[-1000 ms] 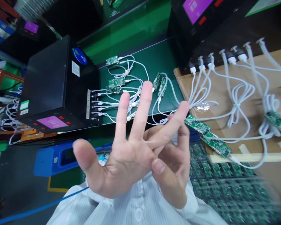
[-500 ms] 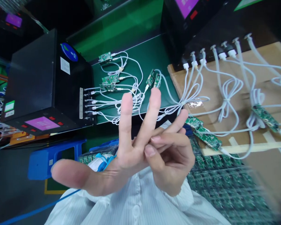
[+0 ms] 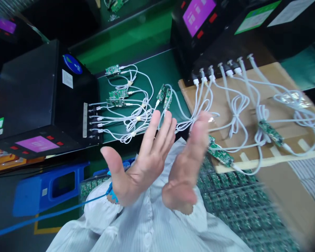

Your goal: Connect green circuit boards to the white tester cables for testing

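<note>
My left hand (image 3: 144, 161) is held up in front of my chest, palm showing, thumb spread and fingers stretched out, with nothing in it. A blue strap (image 3: 112, 190) goes round its wrist, and a blue cord runs off to the left. Just right of it, my right hand (image 3: 185, 168) is raised with fingers extended, somewhat blurred; nothing shows in it. The two hands are apart. Beyond the fingertips, small green circuit boards (image 3: 161, 93) hang on white cables (image 3: 139, 119). Another circuit board (image 3: 220, 153) lies to the right of my right hand.
A black box with a pink screen (image 3: 38, 143) stands at left, another black box (image 3: 212, 42) at upper right. Bundled cables lie on a cardboard sheet (image 3: 223, 129). Trays of green boards (image 3: 241, 203) sit at lower right, a blue stool (image 3: 31, 192) at lower left.
My right hand has let go of my left hand's fingers and moved apart to the right. The left fingers have drawn closer together. The view has shifted slightly.
</note>
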Motion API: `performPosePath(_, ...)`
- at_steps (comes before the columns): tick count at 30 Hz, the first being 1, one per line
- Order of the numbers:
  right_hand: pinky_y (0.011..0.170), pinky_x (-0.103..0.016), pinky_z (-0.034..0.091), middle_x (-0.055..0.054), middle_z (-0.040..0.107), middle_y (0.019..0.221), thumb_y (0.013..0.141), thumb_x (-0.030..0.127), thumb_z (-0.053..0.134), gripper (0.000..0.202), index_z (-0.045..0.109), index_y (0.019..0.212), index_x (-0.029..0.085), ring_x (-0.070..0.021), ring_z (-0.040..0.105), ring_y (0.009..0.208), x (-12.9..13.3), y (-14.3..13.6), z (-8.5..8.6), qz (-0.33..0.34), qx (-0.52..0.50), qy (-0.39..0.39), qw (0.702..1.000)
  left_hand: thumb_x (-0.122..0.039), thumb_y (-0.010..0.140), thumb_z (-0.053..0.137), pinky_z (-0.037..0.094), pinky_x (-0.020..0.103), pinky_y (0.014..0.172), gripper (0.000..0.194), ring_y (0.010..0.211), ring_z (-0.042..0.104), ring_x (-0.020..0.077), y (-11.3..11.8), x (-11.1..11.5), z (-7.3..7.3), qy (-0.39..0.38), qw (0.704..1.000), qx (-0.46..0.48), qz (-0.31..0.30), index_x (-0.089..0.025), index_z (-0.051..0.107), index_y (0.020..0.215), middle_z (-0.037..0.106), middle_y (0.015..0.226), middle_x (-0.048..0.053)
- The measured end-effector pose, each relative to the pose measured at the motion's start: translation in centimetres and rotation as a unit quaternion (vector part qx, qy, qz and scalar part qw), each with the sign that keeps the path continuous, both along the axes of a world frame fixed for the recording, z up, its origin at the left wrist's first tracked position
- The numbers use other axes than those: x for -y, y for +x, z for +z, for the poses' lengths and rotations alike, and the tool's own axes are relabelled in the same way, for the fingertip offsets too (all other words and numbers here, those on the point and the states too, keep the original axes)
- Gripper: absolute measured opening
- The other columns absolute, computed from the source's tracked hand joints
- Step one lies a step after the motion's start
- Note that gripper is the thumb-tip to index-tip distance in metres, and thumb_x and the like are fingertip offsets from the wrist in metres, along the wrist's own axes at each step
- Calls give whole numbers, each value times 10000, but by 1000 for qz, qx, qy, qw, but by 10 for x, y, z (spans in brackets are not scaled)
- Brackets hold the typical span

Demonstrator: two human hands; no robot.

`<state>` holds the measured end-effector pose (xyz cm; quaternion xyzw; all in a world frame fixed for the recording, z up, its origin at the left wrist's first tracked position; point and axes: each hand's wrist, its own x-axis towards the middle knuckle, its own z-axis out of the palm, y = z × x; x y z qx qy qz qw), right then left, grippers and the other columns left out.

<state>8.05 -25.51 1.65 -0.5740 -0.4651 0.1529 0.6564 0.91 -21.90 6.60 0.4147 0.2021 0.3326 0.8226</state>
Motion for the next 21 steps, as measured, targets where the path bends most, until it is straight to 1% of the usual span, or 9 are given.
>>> performPosePath(1,1226,-771,261,-90,155,1749,981,771,436,840,194,1677,367,-434,-60,1634,-1,1,-1,14,24,-6,1000,-981,829,97,54,510,1342,1044,1610,-183,280,1,2,-2,0,1000,8,-8,-403,96,1699,214,1749,-99)
performPosePath(3,1196,-781,310,-147,324,1680,947,753,550,871,296,1652,309,-472,43,1626,-3,1,-1,24,46,7,999,-995,815,137,46,513,1344,1082,1601,-216,284,3,5,-5,-4,1000,21,-1,-376,112,1703,198,1755,-87)
performPosePath(6,1186,-777,340,-153,405,1631,931,733,600,815,422,1585,281,-465,99,1624,-6,1,-1,63,83,1,995,-981,827,142,52,493,1350,1066,1605,-225,269,3,2,-5,-7,999,29,38,-376,90,1703,170,1763,-88)
performPosePath(9,1156,-775,392,-142,472,1583,909,715,649,725,548,1484,285,-460,186,1608,-4,3,0,85,91,12,992,-964,839,119,86,467,1351,1018,1626,-171,257,1,-6,0,10,997,31,72,-414,76,1695,160,1765,-100)
performPosePath(11,1119,-773,439,-137,515,1540,898,695,679,662,612,1417,290,-469,233,1592,0,4,0,80,85,29,993,-956,845,100,105,458,1349,1005,1635,-139,252,0,-10,5,29,996,30,85,-419,56,1694,170,1764,-94)
performPosePath(13,1066,-762,496,-131,561,1483,893,661,708,590,662,1354,296,-482,282,1569,5,4,1,69,66,48,994,-944,853,70,111,446,1348,1004,1638,-125,246,0,-12,10,45,994,27,95,-401,26,1697,182,1763,-80)
performPosePath(16,983,-732,567,-119,624,1374,899,586,740,470,715,1276,308,-485,372,1519,9,4,0,65,30,59,996,-945,847,48,119,430,1348,1021,1634,-148,240,2,-12,15,52,992,21,112,-384,-22,1697,184,1762,-80)
performPosePath(18,970,-714,580,-108,655,1303,909,539,744,405,735,1251,321,-468,431,1481,10,3,0,61,24,64,996,-960,830,52,128,434,1347,1038,1626,-182,242,3,-11,17,47,992,18,118,-391,-47,1692,167,1764,-95)
performPosePath(21,980,-690,577,-93,695,1204,940,488,716,345,747,1249,338,-426,542,1386,8,3,-2,33,55,92,994,-973,817,56,120,446,1348,1051,1617,-214,245,3,-11,17,41,992,22,118,-399,-64,1689,134,1768,-109)
